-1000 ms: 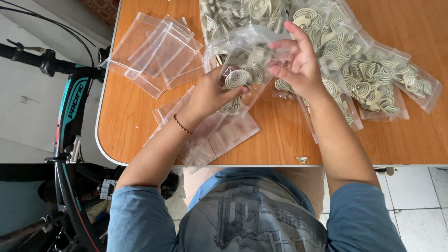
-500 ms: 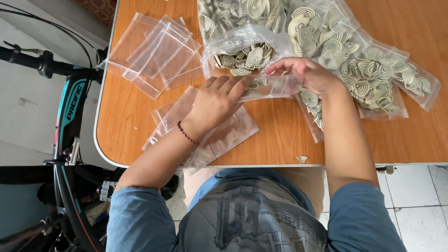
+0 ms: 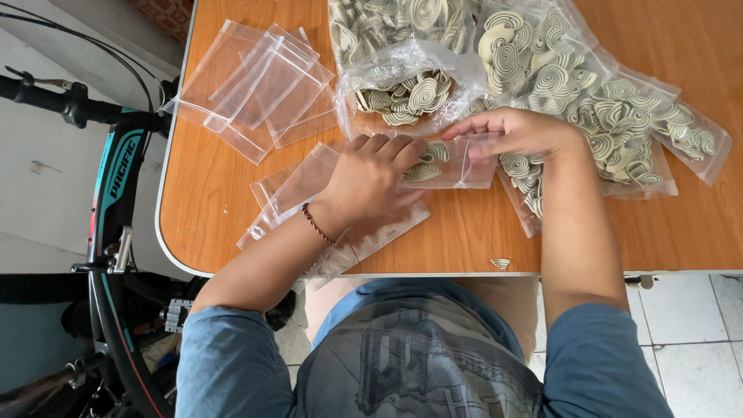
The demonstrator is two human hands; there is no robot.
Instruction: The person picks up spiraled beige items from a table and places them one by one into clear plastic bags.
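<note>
- Spanning most of the view, the orange wooden table (image 3: pixel 696 232) carries everything; its rounded near-left corner sits beside a parked bicycle (image 3: pixel 116 193), and the person sits at the near edge.
- At the far side lies a heap of filled clear bags (image 3: pixel 588 101) of pale spiral snacks, with one open bulk bag (image 3: pixel 410 85) gaping just beyond the hands.
- To the left, well apart from the hands, a fan of empty zip bags (image 3: pixel 255 85) lies flat; a second stack of empty bags (image 3: pixel 309 193) sits under the left forearm.
- Between the hands lies the small clear pouch (image 3: pixel 453 159), its long axis running left to right across the table, holding a few spirals at its left end.
- The left hand (image 3: pixel 371 182) is pressed down on the pouch's left end, fingers curled over it; the right hand (image 3: pixel 518 131) pinches the right end along the top edge. Both are closed on the same pouch, so neither is nearer.
- A single loose spiral (image 3: pixel 501 263) rests at the table's near edge, apart from both hands.
- Compared with a second ago, the right hand has come down from a raised, open-fingered pose and the pouch has dropped from mid-air to the table surface; half a second ago the hands were already meeting over it, and they have since spread along its length.
</note>
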